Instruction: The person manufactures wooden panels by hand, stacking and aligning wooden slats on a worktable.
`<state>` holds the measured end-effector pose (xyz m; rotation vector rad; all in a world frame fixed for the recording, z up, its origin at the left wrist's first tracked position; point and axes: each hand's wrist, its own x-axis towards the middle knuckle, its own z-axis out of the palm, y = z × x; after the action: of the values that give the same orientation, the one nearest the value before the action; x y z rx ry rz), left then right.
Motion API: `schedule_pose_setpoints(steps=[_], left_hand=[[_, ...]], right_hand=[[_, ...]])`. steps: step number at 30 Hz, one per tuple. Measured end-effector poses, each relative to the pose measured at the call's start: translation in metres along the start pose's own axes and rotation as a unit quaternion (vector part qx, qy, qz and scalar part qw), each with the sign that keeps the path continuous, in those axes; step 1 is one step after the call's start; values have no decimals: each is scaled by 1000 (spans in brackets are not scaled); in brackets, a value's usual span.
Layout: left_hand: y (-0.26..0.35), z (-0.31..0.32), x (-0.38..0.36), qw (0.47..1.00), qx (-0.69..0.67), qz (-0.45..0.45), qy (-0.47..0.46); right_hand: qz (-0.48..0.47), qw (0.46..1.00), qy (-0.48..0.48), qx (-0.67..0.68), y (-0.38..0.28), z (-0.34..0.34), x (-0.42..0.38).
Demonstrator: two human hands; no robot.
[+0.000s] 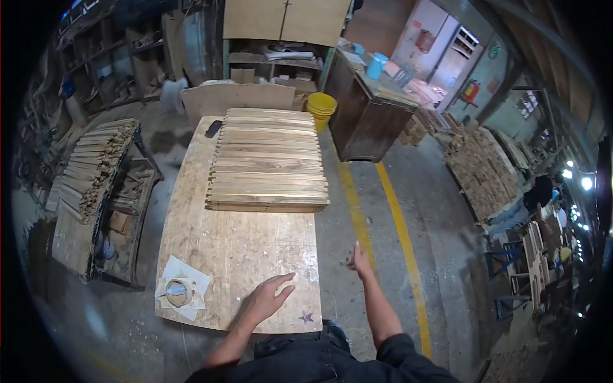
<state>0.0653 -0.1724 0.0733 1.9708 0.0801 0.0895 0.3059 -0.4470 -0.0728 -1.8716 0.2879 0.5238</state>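
My left hand (269, 298) is over the near part of the wooden table (236, 249), fingers apart and holding nothing. Off the table's right edge, above the floor, is my right hand (359, 260); one finger points forward, the others look curled, and whether anything is in them is too small to tell. A neat stack of wooden slats (268, 159) covers the far half of the table. At the near left corner a round container (178, 293) with something in it rests on white paper (199, 281). A dark object (214, 129) lies beside the slats.
On the left stands a rack of wooden sticks (96, 159). Yellow buckets (321, 108) and a dark cabinet (361, 121) are beyond the table. Yellow lines (399, 223) mark the floor. A person (539, 195) is at the far right near wood pieces (482, 172).
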Motion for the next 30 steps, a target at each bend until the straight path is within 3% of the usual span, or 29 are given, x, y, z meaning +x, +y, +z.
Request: schedule_pose_setpoints(steps=[2,5,7,9,11,13,14,16,19,22,23,24,26,30], left_hand=[[-7,0,-5,992,-52,-79,80],[-11,6,-30,973,-21,-146,180],[-16,18,-41,950,-3,-202,236],[-14,40,-62,917,14,-214,335],[3,65,-68,893,27,-253,372],[11,89,-76,861,46,-299,409],[4,108,-78,857,57,-301,415],[2,138,-68,846,54,-285,447],[14,166,-34,877,72,-233,414],[37,176,-10,897,48,-237,370],[55,179,1,859,-137,-286,401],[50,178,1,858,-133,-283,407],[29,177,0,888,9,-218,406],[25,139,23,882,54,-232,407]], right_hand=[[10,998,-60,-9,-53,22,43],[57,989,-136,14,-117,57,102],[84,987,-139,8,-157,83,123],[87,980,-181,11,-168,102,151],[76,971,-228,18,-168,114,171],[34,962,-229,146,-159,130,186],[35,958,-240,151,-158,134,190],[33,982,-165,86,-155,131,196],[28,988,-146,39,-158,127,197],[16,990,-138,9,-172,124,180],[17,991,-130,-11,-173,123,178],[17,992,-120,-31,-174,122,176],[4,993,-110,-38,-174,119,168],[6,996,-61,-63,-180,105,128]])
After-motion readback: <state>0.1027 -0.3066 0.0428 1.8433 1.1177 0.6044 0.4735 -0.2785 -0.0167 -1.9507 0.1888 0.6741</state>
